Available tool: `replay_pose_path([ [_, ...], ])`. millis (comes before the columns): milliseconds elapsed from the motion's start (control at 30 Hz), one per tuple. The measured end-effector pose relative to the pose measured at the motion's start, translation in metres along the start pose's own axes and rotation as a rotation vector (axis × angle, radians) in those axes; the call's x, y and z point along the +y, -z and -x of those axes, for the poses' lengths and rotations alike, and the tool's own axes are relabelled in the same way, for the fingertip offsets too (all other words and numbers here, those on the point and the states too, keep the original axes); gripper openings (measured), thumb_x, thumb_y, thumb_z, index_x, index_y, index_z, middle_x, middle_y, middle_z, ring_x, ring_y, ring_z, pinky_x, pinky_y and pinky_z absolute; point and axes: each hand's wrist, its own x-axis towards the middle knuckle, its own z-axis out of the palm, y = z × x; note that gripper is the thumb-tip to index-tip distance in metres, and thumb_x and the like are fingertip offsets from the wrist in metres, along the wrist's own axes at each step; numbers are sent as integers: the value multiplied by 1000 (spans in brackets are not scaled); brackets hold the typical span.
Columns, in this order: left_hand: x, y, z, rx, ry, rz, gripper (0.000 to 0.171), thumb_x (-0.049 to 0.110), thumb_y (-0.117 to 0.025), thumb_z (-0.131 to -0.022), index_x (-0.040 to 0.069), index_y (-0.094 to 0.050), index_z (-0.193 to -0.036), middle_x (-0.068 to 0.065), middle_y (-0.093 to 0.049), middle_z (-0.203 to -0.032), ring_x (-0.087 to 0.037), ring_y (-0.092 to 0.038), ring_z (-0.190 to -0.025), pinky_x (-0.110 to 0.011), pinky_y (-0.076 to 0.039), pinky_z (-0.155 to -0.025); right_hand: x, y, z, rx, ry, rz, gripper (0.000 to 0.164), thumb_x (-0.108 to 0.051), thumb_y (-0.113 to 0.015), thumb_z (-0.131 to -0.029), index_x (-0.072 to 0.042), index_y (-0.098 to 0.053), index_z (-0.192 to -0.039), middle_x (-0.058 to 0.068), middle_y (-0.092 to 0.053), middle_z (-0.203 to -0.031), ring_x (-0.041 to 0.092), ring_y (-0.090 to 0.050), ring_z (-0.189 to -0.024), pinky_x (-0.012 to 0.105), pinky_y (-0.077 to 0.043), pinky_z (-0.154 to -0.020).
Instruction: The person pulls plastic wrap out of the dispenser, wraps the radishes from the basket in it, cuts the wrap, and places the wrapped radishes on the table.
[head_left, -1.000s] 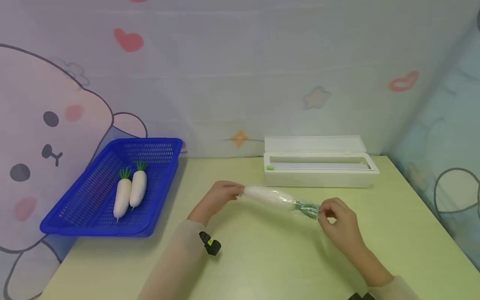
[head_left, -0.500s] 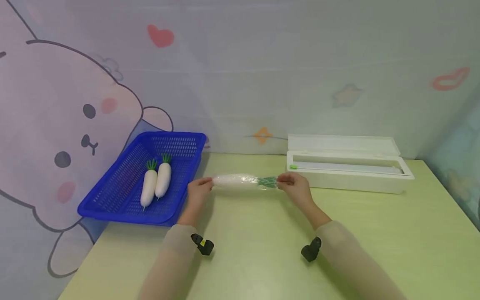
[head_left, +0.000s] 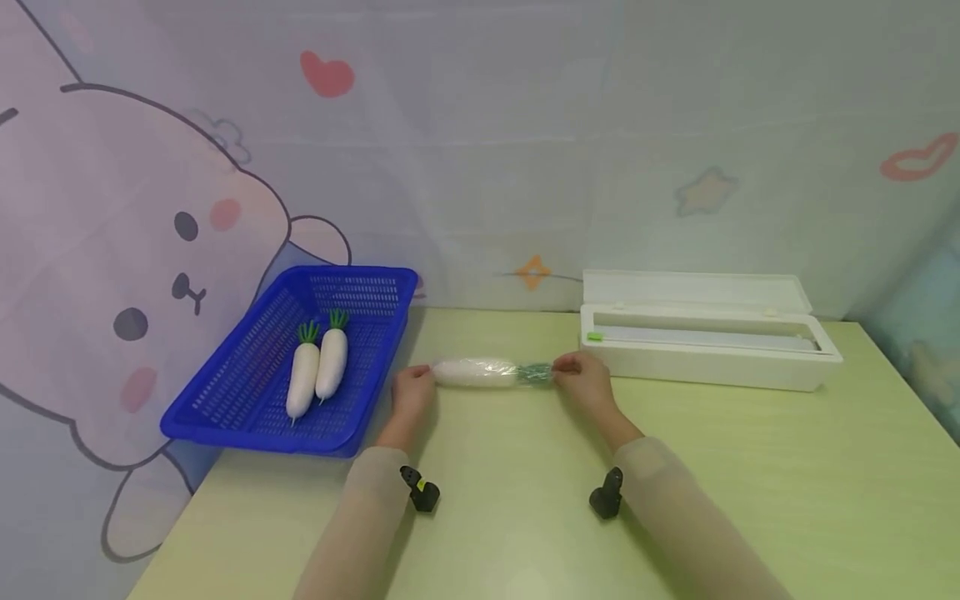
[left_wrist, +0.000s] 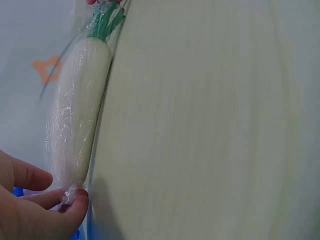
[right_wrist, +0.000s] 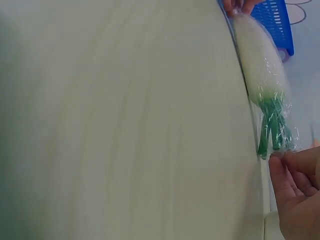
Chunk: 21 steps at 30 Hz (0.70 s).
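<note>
A: In the head view, where is the wrapped radish point(head_left: 474, 373)?
B: It is to the right of the blue basket point(head_left: 255, 439), lying level between the left hand point(head_left: 412, 393) and the right hand point(head_left: 587, 385). Whether it touches the table point(head_left: 502, 508), I cannot tell.
A: What else is around the basket?
B: Two other radishes lie inside it, side by side, their green tops toward its far side. A white box point(head_left: 705, 367) with its lid point(head_left: 690, 290) raised stands on the table, farther to the right of the basket than the wrapped radish.
A: And the left wrist view?
B: The left fingertips pinch the clear film point(left_wrist: 67, 112) where it is gathered, at the root end, nearer to the basket.
A: What does the right wrist view show?
B: The right thumb and forefinger pinch the film just past the green leaves point(right_wrist: 273, 120), at the end away from the basket. The film shines and is wrinkled around these leaves.
</note>
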Motion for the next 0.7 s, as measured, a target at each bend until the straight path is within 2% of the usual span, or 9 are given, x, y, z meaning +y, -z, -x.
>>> replay_pose_path([
  [33,1,1,2,-6,1,-13,31,12,-56,-88,-1,-69,-113,-15,-67,-114,-29,-57,-115,-31,-47,-93,0,0,0,2,-2,6,18,3,-65,-85,8,-64,-102,23,-67,-104,36,-63,-100,42,-50,-90],
  [67,-5,2,-4,-54,10,-21,33,14,-55,-90,0,-67,-117,-15,-65,-120,-30,-54,-121,-35,-45,-99,0,0,1,-1,-2,9,17,3,-65,-85,8,-64,-102,23,-67,-104,35,-64,-99,42,-51,-90],
  [167,-48,-15,-41,14,-55,-48,30,17,-59,-85,5,-73,-109,-10,-70,-109,-26,-60,-111,-26,-48,-88,-1,0,0,-4,2,9,17,3,-65,-85,8,-64,-101,23,-67,-103,35,-63,-98,42,-51,-89],
  [267,-22,-6,-22,-6,-30,-46,33,15,-57,-87,4,-69,-116,-14,-67,-116,-29,-57,-117,-31,-46,-96,0,0,0,-20,2,7,19,2,-64,-85,8,-64,-103,23,-66,-104,35,-62,-99,43,-50,-90],
  [300,-9,-3,-10,6,-33,-40,34,12,-56,-86,2,-69,-116,-16,-67,-115,-30,-57,-115,-32,-47,-94,1,0,-1,-25,-2,7,19,2,-64,-85,8,-64,-103,23,-66,-104,35,-62,-99,43,-50,-90],
  [400,35,12,28,-64,12,-30,41,7,-49,-90,-6,-58,-128,-24,-58,-129,-37,-49,-126,-42,-40,-104,3,0,-1,-34,-17,11,20,1,-63,-86,7,-64,-105,22,-66,-106,34,-62,-100,42,-50,-91],
  [467,50,16,42,-67,5,-45,43,4,-46,-89,-10,-54,-129,-27,-55,-131,-39,-48,-126,-43,-40,-105,5,0,-1,-33,-19,10,20,0,-63,-87,6,-64,-105,22,-66,-106,34,-62,-100,42,-50,-90],
  [600,59,16,49,-66,1,-66,45,1,-46,-87,-11,-52,-130,-29,-53,-132,-41,-48,-126,-45,-38,-106,6,0,-1,-27,-2,28,19,-1,-63,-87,7,-64,-105,22,-66,-105,34,-61,-99,43,-49,-89],
  [700,51,14,42,-71,-12,-49,47,3,-49,-84,-7,-55,-130,-26,-55,-132,-39,-49,-126,-44,-39,-106,5,0,1,-27,-5,37,20,-2,-63,-88,7,-64,-105,22,-66,-106,35,-61,-100,43,-49,-90],
])
